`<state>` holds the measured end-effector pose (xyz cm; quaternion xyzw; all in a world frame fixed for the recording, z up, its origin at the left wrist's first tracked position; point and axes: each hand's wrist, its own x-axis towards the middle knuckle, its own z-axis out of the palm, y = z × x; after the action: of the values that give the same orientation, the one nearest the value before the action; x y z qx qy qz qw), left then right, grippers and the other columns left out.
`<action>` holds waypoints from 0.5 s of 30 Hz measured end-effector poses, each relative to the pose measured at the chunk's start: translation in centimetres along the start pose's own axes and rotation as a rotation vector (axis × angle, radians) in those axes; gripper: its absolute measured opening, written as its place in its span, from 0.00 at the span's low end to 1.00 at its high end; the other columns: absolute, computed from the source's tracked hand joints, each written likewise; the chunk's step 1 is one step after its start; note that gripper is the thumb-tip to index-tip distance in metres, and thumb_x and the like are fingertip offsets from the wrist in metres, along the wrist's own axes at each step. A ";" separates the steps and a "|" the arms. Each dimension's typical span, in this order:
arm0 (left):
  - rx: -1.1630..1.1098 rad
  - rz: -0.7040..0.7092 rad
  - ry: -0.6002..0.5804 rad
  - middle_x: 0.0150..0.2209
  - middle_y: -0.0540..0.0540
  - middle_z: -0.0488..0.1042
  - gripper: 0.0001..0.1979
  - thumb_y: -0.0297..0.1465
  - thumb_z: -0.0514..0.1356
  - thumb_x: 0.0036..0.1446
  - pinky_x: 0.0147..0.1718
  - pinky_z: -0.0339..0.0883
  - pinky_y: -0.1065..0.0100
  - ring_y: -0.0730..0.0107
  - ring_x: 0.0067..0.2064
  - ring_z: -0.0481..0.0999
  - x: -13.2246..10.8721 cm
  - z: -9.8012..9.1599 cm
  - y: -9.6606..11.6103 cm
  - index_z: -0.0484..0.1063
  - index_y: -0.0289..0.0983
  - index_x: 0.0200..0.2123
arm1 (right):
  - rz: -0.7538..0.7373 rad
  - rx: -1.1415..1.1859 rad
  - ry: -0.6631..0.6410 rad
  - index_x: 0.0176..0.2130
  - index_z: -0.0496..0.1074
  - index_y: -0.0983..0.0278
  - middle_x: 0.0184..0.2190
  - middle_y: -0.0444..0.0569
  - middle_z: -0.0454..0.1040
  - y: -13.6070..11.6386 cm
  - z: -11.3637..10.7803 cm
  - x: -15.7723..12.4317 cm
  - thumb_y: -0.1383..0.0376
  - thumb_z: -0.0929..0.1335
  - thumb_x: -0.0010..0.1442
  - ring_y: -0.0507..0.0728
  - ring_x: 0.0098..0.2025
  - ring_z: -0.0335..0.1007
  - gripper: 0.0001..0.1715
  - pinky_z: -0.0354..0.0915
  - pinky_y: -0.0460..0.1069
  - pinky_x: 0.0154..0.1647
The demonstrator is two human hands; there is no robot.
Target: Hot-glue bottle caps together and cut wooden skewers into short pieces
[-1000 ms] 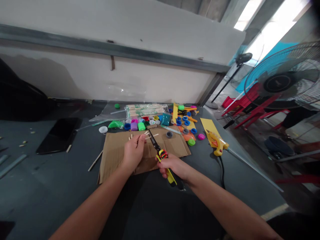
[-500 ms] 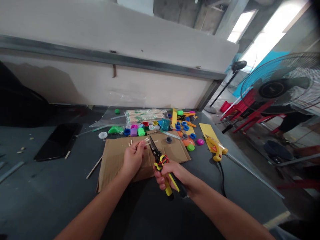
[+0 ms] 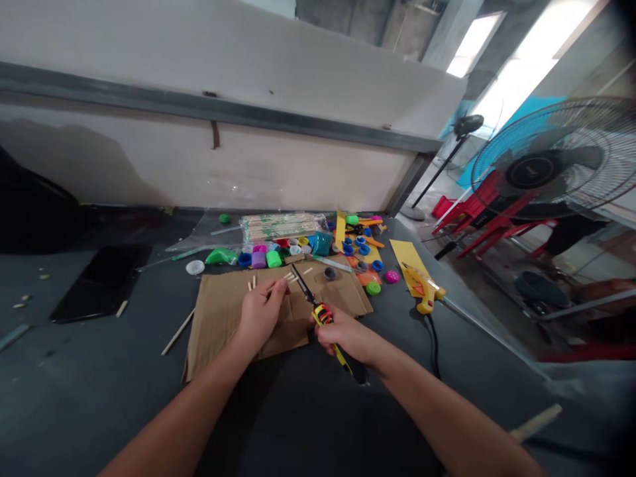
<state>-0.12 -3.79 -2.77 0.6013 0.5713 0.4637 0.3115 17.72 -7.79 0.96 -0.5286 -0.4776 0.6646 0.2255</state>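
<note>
Low over a dark workbench [image 3: 99, 404], both forearms reach across a cardboard sheet [image 3: 218, 324]. The right hand [image 3: 348, 338] wraps firmly around yellow-handled snips [image 3: 322, 317], their blades angled just beside the left hand [image 3: 261, 317], which curls almost shut, pinching a thin wooden stick [image 3: 298, 276] above the cardboard.

From my remote view, I see a cream wall [image 3: 199, 169] with a metal rail [image 3: 213, 111] along it. To the right, a caged standing fan [image 3: 551, 162] stands near red plastic chairs [image 3: 484, 209], with a second fan [image 3: 467, 126] beyond, daylight from a bright opening [image 3: 524, 76], and a concrete floor [image 3: 497, 265].
</note>
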 end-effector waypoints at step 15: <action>0.228 0.230 0.039 0.29 0.48 0.77 0.15 0.38 0.52 0.61 0.32 0.61 0.70 0.66 0.32 0.74 -0.2 -0.4 -0.1 0.75 0.39 0.31 | 0.028 0.050 -0.027 0.34 0.61 0.62 0.17 0.35 0.60 0.0 0.0 0.5 0.68 0.63 0.36 0.47 0.17 0.54 0.19 0.55 0.44 0.19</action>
<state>-0.52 -4.05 -2.73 0.6851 0.5537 0.4397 0.1750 17.54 -7.43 0.71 -0.5202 -0.4564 0.6866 0.2228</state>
